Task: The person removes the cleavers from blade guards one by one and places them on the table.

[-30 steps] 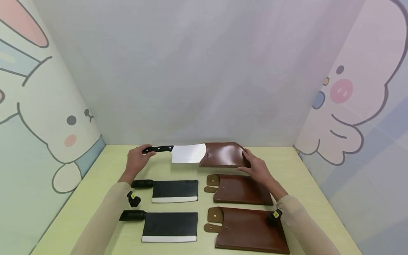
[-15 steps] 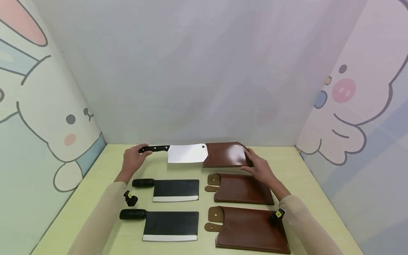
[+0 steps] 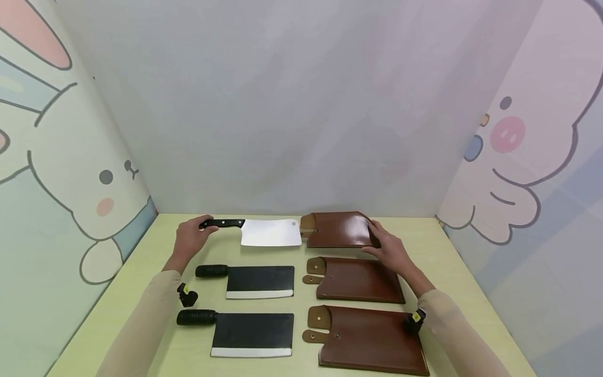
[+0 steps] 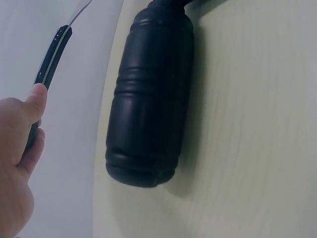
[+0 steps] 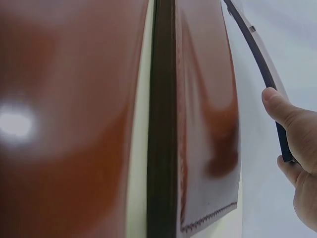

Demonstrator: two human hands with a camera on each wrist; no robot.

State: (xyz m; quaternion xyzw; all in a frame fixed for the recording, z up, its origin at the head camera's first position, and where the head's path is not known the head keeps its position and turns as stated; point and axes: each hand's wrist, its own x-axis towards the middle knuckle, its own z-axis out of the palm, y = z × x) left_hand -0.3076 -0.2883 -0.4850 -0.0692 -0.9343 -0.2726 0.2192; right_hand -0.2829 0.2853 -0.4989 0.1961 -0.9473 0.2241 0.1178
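Observation:
My left hand (image 3: 190,238) pinches the end of the black riveted handle of a cleaver (image 3: 271,233) with a bright silver blade and a small hole near its tip. At the far end of the table, my right hand (image 3: 388,247) grips the right end of a brown leather sheath (image 3: 341,229), thumb on the near side. The blade lies wholly outside the sheath, its tip right at the tan flap (image 3: 308,221) of the mouth. In the left wrist view the thumb presses on the cleaver's handle (image 4: 52,59). The right wrist view shows the held sheath (image 5: 255,47) edge-on.
Two black-bladed cleavers, a middle one (image 3: 260,280) and a front one (image 3: 253,332), lie on the pale yellow table (image 3: 127,293). Right of them lie two brown sheaths, a middle one (image 3: 363,280) and a larger front one (image 3: 374,340). A grey wall (image 3: 297,115) stands behind.
The left hand has drawn the silver cleaver leftward, and its blade has come out of the sheath. The right hand has shifted slightly right with the sheath, whose tan flap and strap now show.

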